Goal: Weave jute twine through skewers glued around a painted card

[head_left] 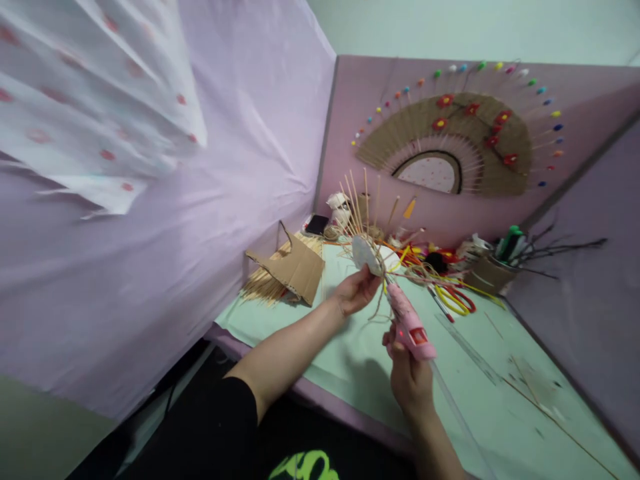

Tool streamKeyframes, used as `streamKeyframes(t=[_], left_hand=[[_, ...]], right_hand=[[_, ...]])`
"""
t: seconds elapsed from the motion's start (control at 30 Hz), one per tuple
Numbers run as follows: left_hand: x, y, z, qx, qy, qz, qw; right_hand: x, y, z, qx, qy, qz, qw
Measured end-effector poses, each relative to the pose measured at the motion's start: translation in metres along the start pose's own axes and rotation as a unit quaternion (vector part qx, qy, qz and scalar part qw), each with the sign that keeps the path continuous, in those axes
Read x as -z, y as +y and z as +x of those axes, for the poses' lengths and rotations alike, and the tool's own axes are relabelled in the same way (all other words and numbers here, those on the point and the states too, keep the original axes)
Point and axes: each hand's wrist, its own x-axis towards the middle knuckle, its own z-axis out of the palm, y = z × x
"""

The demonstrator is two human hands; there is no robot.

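My left hand (356,291) is closed on a small fan piece (367,253), a white half-disc with several thin wooden sticks fanning upward from it. My right hand (409,377) grips a pink glue gun (407,320) whose nozzle points up at the base of the sticks, just beside the left hand's fingers. Both are held above the pale green table top (475,380).
A cardboard piece (295,267) lies on a bundle of sticks (263,287) at the table's left. Scissors with yellow and red handles (455,299), a holder of pens and twigs (500,263) and small clutter line the back. A finished stick fan (450,143) hangs on the wall.
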Motion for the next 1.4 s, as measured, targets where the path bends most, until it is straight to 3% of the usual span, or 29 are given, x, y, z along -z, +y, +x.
streamKeyframes(t=[0.37,1.4], left_hand=[[0.0042,0.0024,0.0044,0.011,-0.035,0.013,0.999],[0.0043,0.0003,0.0052,-0.001,-0.034,0.018,0.999]], right_hand=[[-0.001,-0.0002,0.0007,-0.015,-0.002,0.02,1.0],[0.0029,-0.0045,0.0016,-0.011,0.002,0.012,1.0]])
